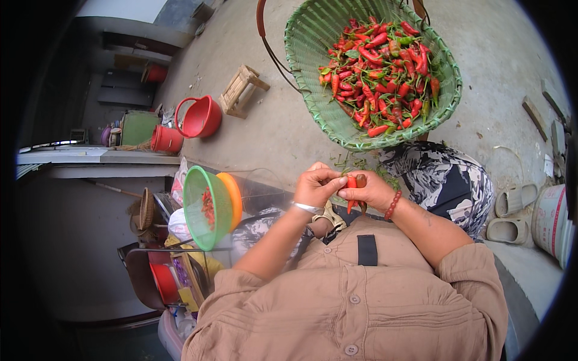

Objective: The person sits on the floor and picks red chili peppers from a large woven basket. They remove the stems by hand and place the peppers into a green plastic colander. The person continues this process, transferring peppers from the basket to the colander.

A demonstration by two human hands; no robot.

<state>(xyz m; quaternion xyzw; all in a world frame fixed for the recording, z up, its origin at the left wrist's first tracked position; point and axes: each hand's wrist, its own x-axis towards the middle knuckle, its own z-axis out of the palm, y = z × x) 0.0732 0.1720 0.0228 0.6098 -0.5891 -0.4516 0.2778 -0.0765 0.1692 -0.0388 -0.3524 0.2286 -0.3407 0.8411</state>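
In front of my lap, my right hand (371,191) holds a few chili peppers (351,184), red and brownish, with their tips pointing down. My left hand (317,184) meets it, thumb and fingertips pinched at a green stem (345,172) on top of the peppers. Beyond my hands stands a green woven basket (311,97), piled with red chili peppers (377,72) still bearing stems, a few of them green. To my left, a green mesh colander (193,198) contains some red peppers (208,208). Loose green stems (356,162) lie on the ground below my hands.
An orange basin (234,198) sits against the colander. Farther left are a red bucket (208,118) and a small wooden stool (240,90). On the right, beige slippers (509,230) rest near a white tub (548,223). The basket has a tall handle (261,18).
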